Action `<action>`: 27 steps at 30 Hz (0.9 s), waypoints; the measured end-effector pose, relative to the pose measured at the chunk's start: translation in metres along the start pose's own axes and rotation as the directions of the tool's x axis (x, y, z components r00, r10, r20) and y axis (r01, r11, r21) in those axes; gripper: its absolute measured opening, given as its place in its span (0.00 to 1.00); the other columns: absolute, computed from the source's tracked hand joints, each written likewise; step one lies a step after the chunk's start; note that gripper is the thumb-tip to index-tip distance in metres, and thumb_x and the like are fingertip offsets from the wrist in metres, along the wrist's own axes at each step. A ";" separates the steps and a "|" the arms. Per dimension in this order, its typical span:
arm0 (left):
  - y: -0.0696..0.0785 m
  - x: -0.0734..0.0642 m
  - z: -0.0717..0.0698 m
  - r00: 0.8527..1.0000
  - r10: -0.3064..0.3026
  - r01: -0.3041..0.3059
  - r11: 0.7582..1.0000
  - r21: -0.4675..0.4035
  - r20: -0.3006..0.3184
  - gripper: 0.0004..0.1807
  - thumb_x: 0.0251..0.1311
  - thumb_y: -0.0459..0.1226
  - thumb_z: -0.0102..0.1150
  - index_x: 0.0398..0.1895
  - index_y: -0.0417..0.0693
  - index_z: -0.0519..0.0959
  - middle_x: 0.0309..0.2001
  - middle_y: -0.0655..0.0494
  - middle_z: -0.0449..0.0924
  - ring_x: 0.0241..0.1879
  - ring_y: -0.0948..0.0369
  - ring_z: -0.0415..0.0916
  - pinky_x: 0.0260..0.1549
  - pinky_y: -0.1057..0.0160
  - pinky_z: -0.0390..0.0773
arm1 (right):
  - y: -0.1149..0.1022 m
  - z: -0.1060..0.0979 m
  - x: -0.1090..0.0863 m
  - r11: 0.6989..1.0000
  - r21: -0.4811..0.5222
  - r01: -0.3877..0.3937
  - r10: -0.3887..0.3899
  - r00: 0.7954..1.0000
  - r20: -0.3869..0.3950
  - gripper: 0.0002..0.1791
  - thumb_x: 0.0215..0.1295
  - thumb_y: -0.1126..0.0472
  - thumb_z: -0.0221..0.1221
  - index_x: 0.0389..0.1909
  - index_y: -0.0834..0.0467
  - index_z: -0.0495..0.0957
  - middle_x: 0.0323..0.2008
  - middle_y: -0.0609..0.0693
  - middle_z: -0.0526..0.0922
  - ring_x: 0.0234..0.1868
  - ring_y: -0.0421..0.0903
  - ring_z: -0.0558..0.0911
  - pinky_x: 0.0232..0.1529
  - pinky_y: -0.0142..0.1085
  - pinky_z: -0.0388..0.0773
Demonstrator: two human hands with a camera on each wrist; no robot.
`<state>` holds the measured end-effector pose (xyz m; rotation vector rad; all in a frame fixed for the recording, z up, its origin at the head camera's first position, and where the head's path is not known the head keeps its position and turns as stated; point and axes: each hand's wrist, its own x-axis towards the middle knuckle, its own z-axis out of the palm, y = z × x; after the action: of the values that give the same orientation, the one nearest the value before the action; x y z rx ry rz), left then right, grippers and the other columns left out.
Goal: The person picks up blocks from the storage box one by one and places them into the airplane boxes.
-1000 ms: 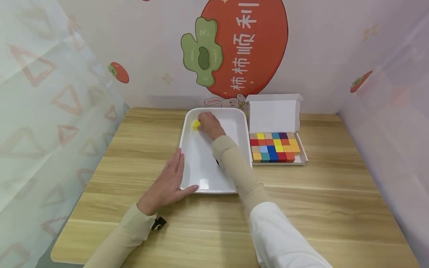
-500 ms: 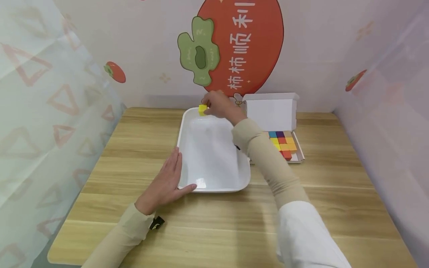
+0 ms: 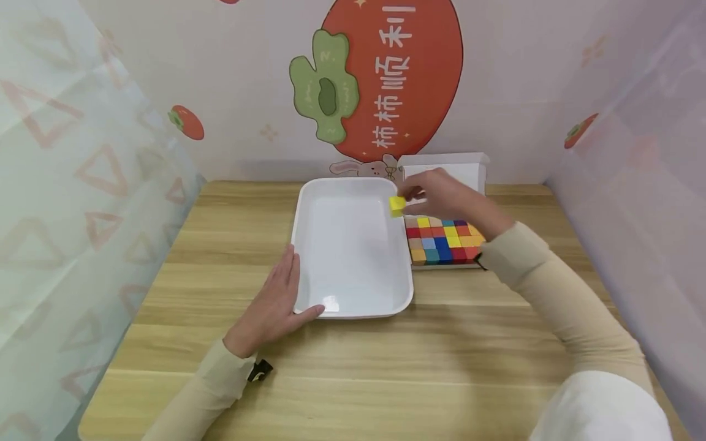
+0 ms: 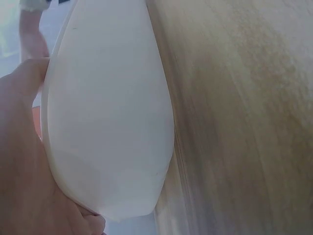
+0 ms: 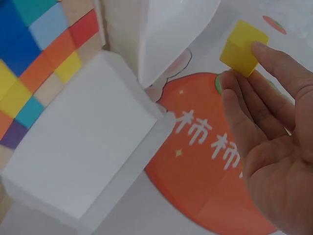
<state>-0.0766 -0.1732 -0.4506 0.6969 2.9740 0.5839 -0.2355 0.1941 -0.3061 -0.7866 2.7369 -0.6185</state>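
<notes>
A yellow cube [image 3: 396, 206] is pinched between the thumb and fingertips of my right hand [image 3: 438, 195], up above the right rim of the white tray [image 3: 353, 251]. The right wrist view shows the same yellow block [image 5: 243, 48] at the fingertips, with the palm [image 5: 286, 171] turned toward the camera. My left hand [image 3: 270, 306] rests at the tray's near-left corner, fingers straight along the side and thumb on the front rim. From the left wrist, the tray's outer wall [image 4: 107, 112] fills the middle, with that hand against its edge. Nothing lies inside the tray.
Right beside the tray stands a white cardboard box with its lid [image 5: 88, 132] raised, holding rows of coloured wooden blocks [image 3: 441, 242]. Behind the wooden table [image 3: 353, 380] is a wall sheet printed with a large persimmon [image 3: 397, 73].
My right hand has lifted the yellow cube from the tray's far-left part and carried it rightward to the right rim. My left hand stays at the corner.
</notes>
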 end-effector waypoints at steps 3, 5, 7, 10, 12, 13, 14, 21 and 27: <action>0.000 0.000 -0.001 1.000 0.004 -0.004 1.000 0.002 -0.007 0.64 0.69 0.67 0.56 0.84 0.29 0.37 0.86 0.35 0.25 0.87 0.42 0.32 0.82 0.35 0.50 | 0.020 -0.009 -0.027 0.999 -0.011 -0.031 0.031 0.999 -0.035 0.19 0.65 0.62 0.73 0.57 0.56 0.86 0.53 0.54 0.88 0.56 0.53 0.86 0.60 0.51 0.86; 0.000 0.001 -0.002 1.000 0.008 -0.008 1.000 0.001 -0.008 0.65 0.68 0.66 0.57 0.84 0.29 0.37 0.86 0.35 0.25 0.87 0.42 0.32 0.82 0.36 0.50 | 0.032 -0.015 -0.044 0.998 -0.003 -0.066 0.066 0.997 -0.044 0.18 0.66 0.63 0.72 0.57 0.57 0.85 0.54 0.56 0.88 0.57 0.55 0.85 0.60 0.53 0.85; 0.000 0.001 -0.002 1.000 0.004 -0.004 1.000 0.005 -0.002 0.65 0.68 0.67 0.56 0.84 0.30 0.36 0.86 0.35 0.24 0.87 0.42 0.31 0.82 0.36 0.50 | 0.044 -0.019 -0.058 0.995 0.003 -0.101 0.101 0.994 -0.048 0.18 0.67 0.63 0.71 0.57 0.58 0.85 0.54 0.57 0.88 0.58 0.57 0.86 0.61 0.55 0.85; 0.000 0.001 -0.002 1.000 -0.002 0.002 1.000 0.010 0.008 0.65 0.68 0.67 0.56 0.84 0.30 0.35 0.86 0.35 0.23 0.87 0.42 0.31 0.82 0.36 0.49 | 0.060 -0.021 -0.077 0.990 0.011 -0.142 0.142 0.988 -0.059 0.18 0.67 0.63 0.71 0.57 0.60 0.85 0.54 0.59 0.88 0.57 0.58 0.86 0.61 0.57 0.84; 0.000 0.000 -0.001 1.000 -0.007 0.006 1.000 0.012 0.014 0.65 0.69 0.67 0.56 0.84 0.31 0.35 0.86 0.36 0.23 0.87 0.42 0.31 0.82 0.36 0.49 | 0.070 -0.020 -0.088 0.987 0.007 -0.160 0.160 0.985 -0.070 0.18 0.67 0.63 0.71 0.56 0.60 0.85 0.53 0.59 0.88 0.55 0.59 0.86 0.60 0.57 0.85; 0.000 0.000 -0.001 1.000 -0.007 0.007 1.000 0.011 0.015 0.65 0.69 0.67 0.55 0.84 0.31 0.35 0.86 0.36 0.23 0.87 0.42 0.31 0.82 0.36 0.49 | 0.076 -0.019 -0.093 0.986 0.003 -0.165 0.164 0.984 -0.075 0.18 0.67 0.63 0.72 0.56 0.61 0.85 0.52 0.60 0.88 0.55 0.59 0.87 0.59 0.57 0.85; 0.001 0.000 -0.001 1.000 -0.008 0.008 1.000 0.010 0.016 0.65 0.69 0.67 0.55 0.84 0.31 0.35 0.86 0.36 0.23 0.87 0.42 0.30 0.82 0.36 0.49 | 0.081 -0.017 -0.098 0.986 0.000 -0.167 0.166 0.983 -0.080 0.17 0.66 0.63 0.72 0.55 0.61 0.86 0.51 0.59 0.89 0.54 0.59 0.87 0.58 0.57 0.86; 0.002 0.000 -0.001 1.000 -0.005 0.005 1.000 0.003 0.007 0.65 0.68 0.67 0.56 0.84 0.30 0.35 0.86 0.36 0.24 0.87 0.42 0.31 0.82 0.36 0.49 | 0.116 -0.005 -0.126 0.980 -0.003 -0.198 0.198 0.979 -0.047 0.15 0.65 0.63 0.73 0.51 0.60 0.87 0.49 0.60 0.90 0.51 0.60 0.88 0.54 0.56 0.87; 0.000 -0.001 -0.001 1.000 -0.018 0.018 1.000 -0.003 0.022 0.65 0.69 0.68 0.55 0.84 0.33 0.33 0.86 0.38 0.21 0.87 0.43 0.29 0.83 0.37 0.48 | 0.138 0.011 -0.134 0.975 0.009 -0.220 0.220 0.975 -0.008 0.16 0.63 0.64 0.74 0.51 0.62 0.87 0.49 0.59 0.90 0.49 0.57 0.88 0.55 0.55 0.87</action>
<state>-0.0763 -0.1741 -0.4499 0.6712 2.9546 0.5764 -0.1831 0.3703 -0.3651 -0.4697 2.7750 -0.5852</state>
